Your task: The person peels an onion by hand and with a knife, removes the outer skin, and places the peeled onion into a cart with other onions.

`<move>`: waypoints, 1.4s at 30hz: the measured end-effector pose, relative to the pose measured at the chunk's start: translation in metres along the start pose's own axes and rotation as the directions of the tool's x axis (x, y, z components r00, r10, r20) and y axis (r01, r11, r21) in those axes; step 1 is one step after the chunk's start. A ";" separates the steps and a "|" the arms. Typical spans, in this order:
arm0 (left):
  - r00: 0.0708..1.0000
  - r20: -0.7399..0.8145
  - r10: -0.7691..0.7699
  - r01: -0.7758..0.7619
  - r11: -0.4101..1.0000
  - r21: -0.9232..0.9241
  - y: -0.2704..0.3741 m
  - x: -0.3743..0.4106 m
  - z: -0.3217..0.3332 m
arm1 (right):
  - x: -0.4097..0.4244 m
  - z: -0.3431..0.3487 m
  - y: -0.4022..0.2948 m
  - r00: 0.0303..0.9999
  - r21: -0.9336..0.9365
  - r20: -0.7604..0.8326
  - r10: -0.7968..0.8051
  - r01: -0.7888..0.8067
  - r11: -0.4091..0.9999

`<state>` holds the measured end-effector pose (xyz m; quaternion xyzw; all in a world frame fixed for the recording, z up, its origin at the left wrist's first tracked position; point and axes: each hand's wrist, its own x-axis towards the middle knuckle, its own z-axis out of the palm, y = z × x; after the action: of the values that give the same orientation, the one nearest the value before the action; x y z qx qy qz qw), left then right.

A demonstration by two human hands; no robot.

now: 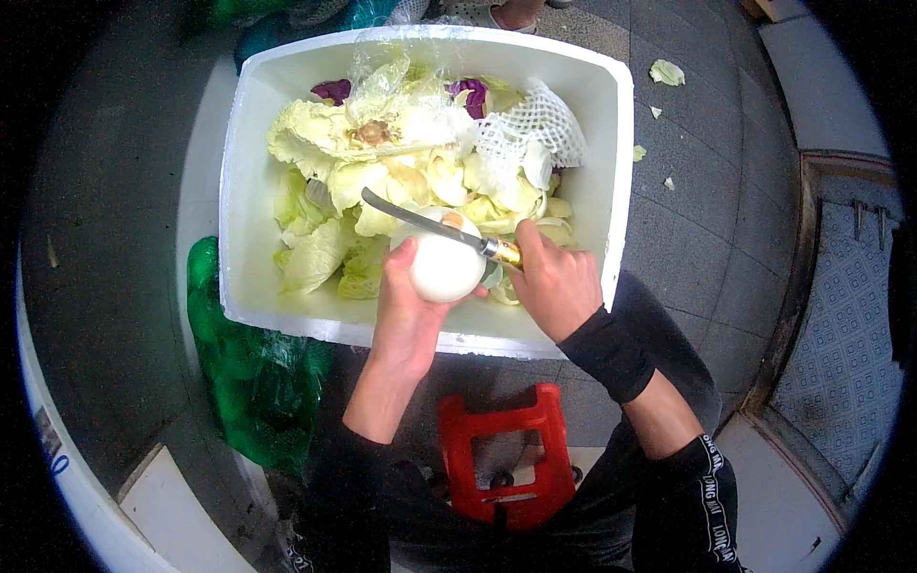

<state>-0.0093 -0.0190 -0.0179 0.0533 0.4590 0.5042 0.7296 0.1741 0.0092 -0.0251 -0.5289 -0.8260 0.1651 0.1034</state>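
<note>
My left hand [412,315] cups a round, smooth white vegetable [448,268] that looks like a peeled onion, with a brownish patch near its top. In my right hand [560,279] is a knife [423,220] with a slightly curved blade, a metal collar and a yellowish handle. The blade lies across the vegetable's upper side, its tip pointing up and left; whether it cuts in cannot be told. Both hands are over the near part of a white foam box [620,172]. Inside lie pale cabbage leaves [315,258] and a leafy piece with a brown stem end [372,132].
The box also holds white foam netting [534,129], clear plastic film [401,57] and purple leaf pieces [473,97]. Green plastic bags [251,387] lie left of it. A red plastic stool [562,458] stands between my legs. Leaf scraps [667,72] dot the tiled floor; another person's foot [516,14] shows beyond.
</note>
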 end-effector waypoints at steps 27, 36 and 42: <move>0.993 0.101 0.061 -0.065 0.997 0.030 -0.002 0.000 -0.002 | 0.003 -0.010 0.002 0.995 0.010 -0.097 -0.021 0.022 1.000; 0.987 0.031 0.156 -0.156 0.988 -0.012 -0.020 -0.001 0.000 | 0.003 -0.006 0.001 0.993 -0.033 -0.119 0.005 -0.009 0.999; 0.985 -0.007 0.171 -0.171 0.985 -0.024 -0.020 -0.004 0.002 | 0.003 -0.002 -0.002 0.992 -0.074 -0.126 0.011 -0.020 0.997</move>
<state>0.0055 -0.0310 -0.0258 0.0824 0.4483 0.5706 0.6832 0.1724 0.0113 -0.0223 -0.5481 -0.8194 0.1010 0.1338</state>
